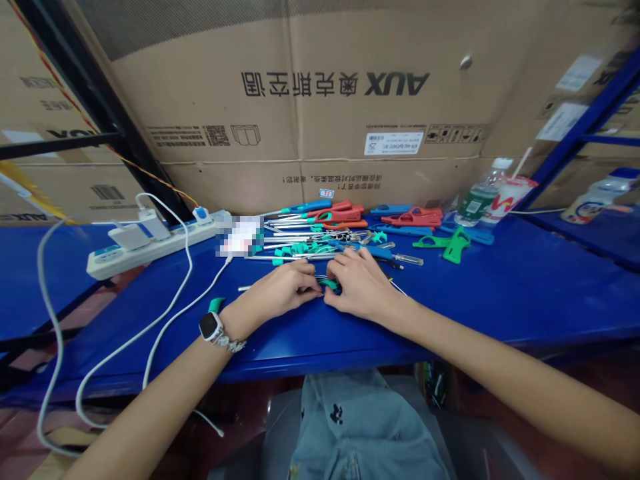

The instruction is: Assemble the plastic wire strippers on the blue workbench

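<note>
Midway across the tabletop (520,287), the left hand (287,285) and right hand (361,285) each show a nearly closed fingertip grip on a green piece (329,283), apparently pinched from both sides for steadiness, with metal rods (287,241) nearer the back edge.

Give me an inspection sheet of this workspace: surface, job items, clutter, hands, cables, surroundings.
Surface: blue tabletop, parts spread toward the back.
Job items: small green piece at the fingertips; metal rods and red plastic handles beyond.
Clutter: green-labelled bottle, straw cup.
Hands: right hand holds the green piece; left hand beside it, grip unclear.
Cables: white cables hang over the front edge near the power strip.
Surroundings: AUX-printed cardboard behind.
</note>
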`<action>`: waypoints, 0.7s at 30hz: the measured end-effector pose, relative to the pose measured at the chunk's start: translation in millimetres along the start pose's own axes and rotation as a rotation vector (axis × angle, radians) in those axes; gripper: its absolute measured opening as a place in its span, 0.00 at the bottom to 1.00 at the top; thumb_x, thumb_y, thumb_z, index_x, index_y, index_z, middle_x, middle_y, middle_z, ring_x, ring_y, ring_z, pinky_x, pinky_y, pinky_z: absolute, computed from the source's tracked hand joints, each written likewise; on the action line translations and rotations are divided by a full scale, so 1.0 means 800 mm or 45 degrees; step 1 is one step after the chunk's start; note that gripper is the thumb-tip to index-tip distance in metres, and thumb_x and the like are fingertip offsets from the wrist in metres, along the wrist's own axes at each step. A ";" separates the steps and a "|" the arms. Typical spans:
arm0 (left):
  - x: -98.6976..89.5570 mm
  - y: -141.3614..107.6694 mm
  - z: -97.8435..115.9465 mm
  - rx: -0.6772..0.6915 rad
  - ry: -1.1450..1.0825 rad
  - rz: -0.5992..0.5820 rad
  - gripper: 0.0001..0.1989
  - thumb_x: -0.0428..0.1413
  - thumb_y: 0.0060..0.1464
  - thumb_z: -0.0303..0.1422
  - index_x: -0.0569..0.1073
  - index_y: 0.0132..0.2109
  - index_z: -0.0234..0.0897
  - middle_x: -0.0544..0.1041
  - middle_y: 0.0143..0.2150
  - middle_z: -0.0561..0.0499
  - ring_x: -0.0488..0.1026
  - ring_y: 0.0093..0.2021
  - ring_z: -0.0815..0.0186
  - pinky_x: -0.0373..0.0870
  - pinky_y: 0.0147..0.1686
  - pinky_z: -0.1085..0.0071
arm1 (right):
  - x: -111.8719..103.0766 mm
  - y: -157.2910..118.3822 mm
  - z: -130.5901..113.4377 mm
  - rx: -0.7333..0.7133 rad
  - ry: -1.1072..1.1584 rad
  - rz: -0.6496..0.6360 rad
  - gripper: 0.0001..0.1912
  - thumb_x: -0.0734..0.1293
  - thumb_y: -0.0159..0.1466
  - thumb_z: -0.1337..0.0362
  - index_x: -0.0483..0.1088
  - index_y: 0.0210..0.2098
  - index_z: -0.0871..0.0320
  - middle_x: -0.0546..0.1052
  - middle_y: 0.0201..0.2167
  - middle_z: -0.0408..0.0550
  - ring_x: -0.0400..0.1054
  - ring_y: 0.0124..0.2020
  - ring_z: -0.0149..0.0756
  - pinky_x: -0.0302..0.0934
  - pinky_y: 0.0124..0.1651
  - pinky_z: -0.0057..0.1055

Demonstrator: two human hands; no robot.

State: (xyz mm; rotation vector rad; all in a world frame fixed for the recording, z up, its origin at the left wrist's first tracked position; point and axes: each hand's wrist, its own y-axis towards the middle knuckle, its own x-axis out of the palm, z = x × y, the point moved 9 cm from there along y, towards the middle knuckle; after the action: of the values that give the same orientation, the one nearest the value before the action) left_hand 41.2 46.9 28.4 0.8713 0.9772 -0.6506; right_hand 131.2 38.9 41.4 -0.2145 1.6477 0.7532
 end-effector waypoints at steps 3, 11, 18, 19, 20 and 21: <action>0.000 0.001 0.002 -0.014 0.019 -0.015 0.08 0.57 0.65 0.30 0.80 0.37 0.37 0.73 0.33 0.49 0.71 0.36 0.63 0.69 0.38 0.66 | -0.002 -0.001 -0.001 0.030 -0.040 0.029 0.06 0.67 0.63 0.61 0.71 0.32 0.57 0.80 0.38 0.52 0.68 0.45 0.49 0.51 0.47 0.43; -0.002 0.002 0.008 -0.022 0.042 -0.016 0.10 0.55 0.67 0.31 0.79 0.38 0.35 0.74 0.34 0.49 0.71 0.37 0.63 0.70 0.41 0.65 | -0.004 -0.006 0.000 0.015 -0.062 0.103 0.06 0.66 0.67 0.65 0.74 0.41 0.59 0.80 0.42 0.50 0.68 0.45 0.46 0.47 0.44 0.40; 0.001 -0.002 0.005 0.005 0.044 0.007 0.12 0.53 0.69 0.32 0.78 0.37 0.36 0.72 0.33 0.49 0.71 0.36 0.64 0.69 0.38 0.66 | -0.004 -0.011 0.002 -0.033 -0.042 0.113 0.09 0.66 0.70 0.63 0.79 0.36 0.56 0.78 0.36 0.47 0.67 0.43 0.43 0.47 0.43 0.39; 0.001 -0.002 0.004 0.011 0.042 0.014 0.13 0.52 0.69 0.32 0.78 0.37 0.36 0.72 0.33 0.49 0.70 0.36 0.64 0.69 0.38 0.66 | -0.003 -0.011 0.001 -0.036 -0.054 0.117 0.10 0.66 0.70 0.64 0.79 0.36 0.56 0.78 0.36 0.48 0.67 0.43 0.43 0.47 0.43 0.39; 0.002 -0.002 0.004 0.016 0.041 0.019 0.13 0.52 0.69 0.32 0.78 0.36 0.36 0.72 0.33 0.50 0.70 0.35 0.64 0.68 0.38 0.66 | -0.003 -0.011 -0.001 -0.035 -0.067 0.122 0.10 0.66 0.70 0.64 0.79 0.36 0.56 0.78 0.36 0.49 0.66 0.43 0.43 0.47 0.43 0.39; 0.002 -0.002 0.003 0.017 0.039 0.020 0.13 0.52 0.69 0.32 0.78 0.36 0.36 0.72 0.32 0.50 0.70 0.35 0.64 0.68 0.38 0.66 | -0.002 -0.010 -0.002 -0.033 -0.082 0.126 0.10 0.66 0.70 0.64 0.79 0.36 0.57 0.77 0.36 0.49 0.66 0.43 0.44 0.47 0.43 0.39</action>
State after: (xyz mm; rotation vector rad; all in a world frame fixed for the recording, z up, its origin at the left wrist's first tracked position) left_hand 41.6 43.5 27.2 0.9018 0.9938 -0.6325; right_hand 134.8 31.3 40.3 -0.1261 1.5973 0.8481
